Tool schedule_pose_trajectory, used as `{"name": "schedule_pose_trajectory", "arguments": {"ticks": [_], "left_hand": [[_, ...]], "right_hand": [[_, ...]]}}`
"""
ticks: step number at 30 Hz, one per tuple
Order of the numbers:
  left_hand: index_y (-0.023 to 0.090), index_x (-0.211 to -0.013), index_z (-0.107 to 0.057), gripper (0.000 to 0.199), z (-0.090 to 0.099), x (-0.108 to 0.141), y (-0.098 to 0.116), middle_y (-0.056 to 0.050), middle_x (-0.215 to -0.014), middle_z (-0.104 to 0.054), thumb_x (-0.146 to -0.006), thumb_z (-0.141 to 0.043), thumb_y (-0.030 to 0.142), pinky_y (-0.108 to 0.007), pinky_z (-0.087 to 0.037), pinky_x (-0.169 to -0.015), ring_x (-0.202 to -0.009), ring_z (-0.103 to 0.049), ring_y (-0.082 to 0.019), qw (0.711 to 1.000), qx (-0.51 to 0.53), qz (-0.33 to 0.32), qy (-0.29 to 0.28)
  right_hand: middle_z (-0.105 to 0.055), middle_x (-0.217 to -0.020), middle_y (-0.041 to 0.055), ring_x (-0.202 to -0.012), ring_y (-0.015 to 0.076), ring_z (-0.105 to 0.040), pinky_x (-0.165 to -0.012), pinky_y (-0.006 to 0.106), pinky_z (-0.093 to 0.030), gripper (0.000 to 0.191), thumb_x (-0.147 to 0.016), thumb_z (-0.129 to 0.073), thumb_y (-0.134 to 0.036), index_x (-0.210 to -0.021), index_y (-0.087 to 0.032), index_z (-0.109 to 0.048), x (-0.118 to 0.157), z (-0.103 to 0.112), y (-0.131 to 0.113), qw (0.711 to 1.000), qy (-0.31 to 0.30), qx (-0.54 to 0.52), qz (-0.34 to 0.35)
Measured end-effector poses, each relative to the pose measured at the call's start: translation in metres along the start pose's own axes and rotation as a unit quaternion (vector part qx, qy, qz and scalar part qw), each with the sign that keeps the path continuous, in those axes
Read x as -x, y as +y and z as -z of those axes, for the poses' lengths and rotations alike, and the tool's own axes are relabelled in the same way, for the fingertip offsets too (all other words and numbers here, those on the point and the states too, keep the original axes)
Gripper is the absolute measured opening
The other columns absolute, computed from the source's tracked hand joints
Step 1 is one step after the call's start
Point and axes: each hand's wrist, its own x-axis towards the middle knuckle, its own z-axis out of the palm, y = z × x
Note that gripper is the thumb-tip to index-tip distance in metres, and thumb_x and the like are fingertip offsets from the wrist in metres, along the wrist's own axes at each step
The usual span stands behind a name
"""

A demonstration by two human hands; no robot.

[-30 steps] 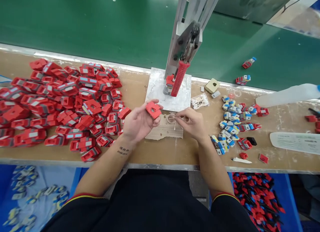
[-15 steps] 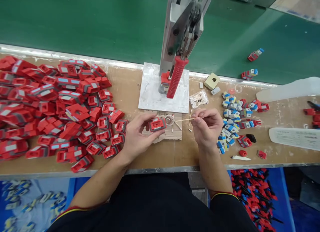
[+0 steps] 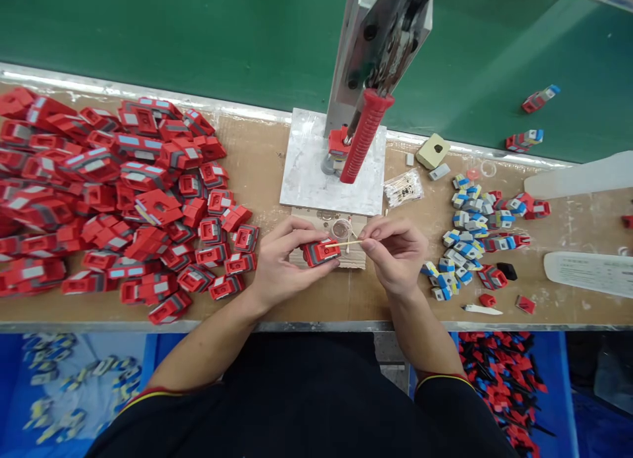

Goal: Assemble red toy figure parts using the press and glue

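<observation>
My left hand [image 3: 284, 263] is closed on a small red toy vehicle part [image 3: 316, 255], its recessed side facing up. Between thumb and fingertips my right hand [image 3: 398, 254] pinches a thin wooden stick [image 3: 349, 243]. The stick's far end reaches into the recess of the red part. Just beyond my fingers, a small round clear dish [image 3: 341, 229] sits on a piece of cardboard [image 3: 355, 263]. A large heap of similar red parts [image 3: 153, 207] lies to the left. Blue, white and yellow pieces [image 3: 462, 237] lie to the right of my right hand.
A lever press with a red handle [image 3: 366, 136] stands on a metal plate [image 3: 301, 181] ahead. Right of it lie a pack of cotton swabs [image 3: 404, 188] and a beige block [image 3: 433, 151]. Blue bins of parts [image 3: 568, 379] sit below the table's front edge.
My right hand has brought the stick from the round dish leftward to the red part. My left hand has tilted the part and shifted slightly. The camera view has moved a little.
</observation>
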Motion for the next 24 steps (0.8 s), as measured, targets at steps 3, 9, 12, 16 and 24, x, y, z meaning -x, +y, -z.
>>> {"name": "schedule_pose_trajectory", "arguments": {"ticks": [3,9,12,16,24], "left_hand": [[0.024,-0.105,-0.084,0.029,0.0003,0.0002,0.0006,-0.005,-0.096,-0.076,-0.081,-0.095,0.035,-0.031,-0.064,-0.073,-0.084,-0.075,-0.018,1.0,0.005,0.016,-0.005],[0.024,-0.107,-0.083,0.029,0.001,0.0007,0.0011,-0.005,-0.097,-0.076,-0.081,-0.095,0.03,-0.029,-0.063,-0.074,-0.085,-0.074,-0.017,1.0,0.007,0.006,-0.006],[0.025,-0.108,-0.082,0.03,0.0013,0.0005,0.0017,-0.004,-0.098,-0.076,-0.081,-0.095,0.028,-0.027,-0.062,-0.074,-0.085,-0.074,-0.017,1.0,0.009,-0.003,-0.005],[0.024,-0.107,-0.082,0.03,0.0015,0.0001,0.0023,-0.004,-0.097,-0.075,-0.081,-0.095,0.03,-0.028,-0.062,-0.073,-0.084,-0.074,-0.017,1.0,0.008,0.0,-0.005],[0.024,-0.104,-0.082,0.028,0.0028,-0.0005,0.0026,-0.003,-0.095,-0.074,-0.08,-0.095,0.031,-0.027,-0.061,-0.072,-0.08,-0.071,-0.016,1.0,-0.005,0.007,0.01]], "right_hand": [[-0.074,-0.072,0.0,-0.066,0.0171,-0.071,-0.063,0.034,-0.06,0.027,-0.092,-0.086,-0.044,-0.081,-0.026,-0.068,0.001,-0.0011,-0.0004,1.0,-0.005,0.014,-0.008],[-0.072,-0.07,0.0,-0.064,0.0167,-0.069,-0.062,0.033,-0.058,0.033,-0.091,-0.084,-0.05,-0.079,-0.026,-0.066,0.002,-0.0021,-0.0007,0.999,-0.015,0.038,-0.02],[-0.074,-0.072,0.0,-0.065,0.0161,-0.07,-0.061,0.032,-0.057,0.029,-0.092,-0.085,-0.046,-0.08,-0.025,-0.067,0.0014,-0.0028,-0.0009,0.999,-0.017,0.035,-0.012],[-0.077,-0.074,-0.0003,-0.067,0.0153,-0.073,-0.06,0.03,-0.057,0.021,-0.094,-0.084,-0.036,-0.082,-0.025,-0.07,0.0,-0.0026,-0.0018,0.999,-0.018,0.027,0.018],[-0.078,-0.073,0.0,-0.06,0.0151,-0.068,-0.054,0.03,-0.053,0.016,-0.093,-0.084,-0.029,-0.083,-0.026,-0.072,-0.0031,0.0043,-0.0037,0.995,-0.007,0.077,0.068]]}}
